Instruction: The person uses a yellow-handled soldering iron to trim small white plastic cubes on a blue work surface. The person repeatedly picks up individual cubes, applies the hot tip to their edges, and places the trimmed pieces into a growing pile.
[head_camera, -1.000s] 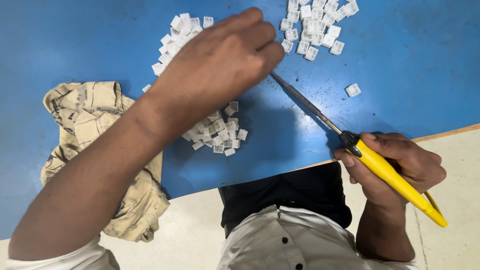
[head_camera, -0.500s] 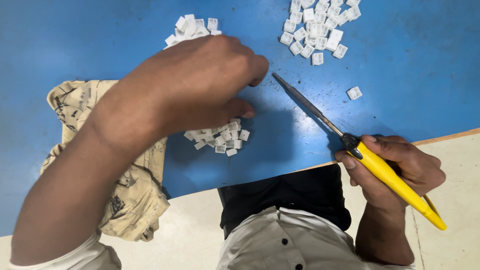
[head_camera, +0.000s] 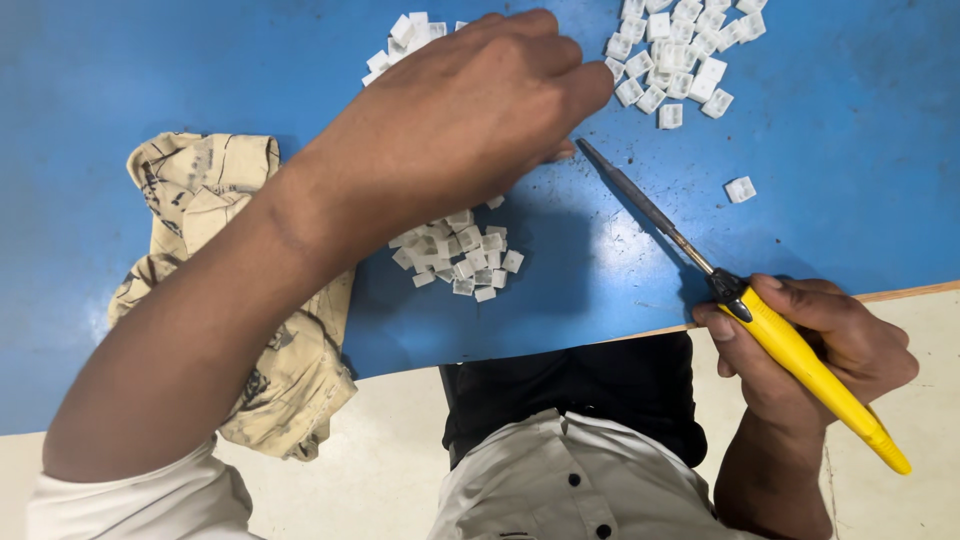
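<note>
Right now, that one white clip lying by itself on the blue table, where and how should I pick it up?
Pinch the lone white clip across its two short sides, coming straight down from above. It lies flat on the blue table, apart from the pile, so nothing crowds the fingers.

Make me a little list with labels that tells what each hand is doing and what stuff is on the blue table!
Left hand: left hand reaches over the blue table top, knuckles up, above the small white plastic square pieces; fingertips hidden.
Right hand: right hand grips the yellow-handled tool with a thin dark metal shaft.
Tool tip: rests on the table near the left hand's fingers.
Far piles: more white squares at top centre and top right.
Stray piece: one white square alone.
Cloth: crumpled beige patterned cloth on the left.
</note>
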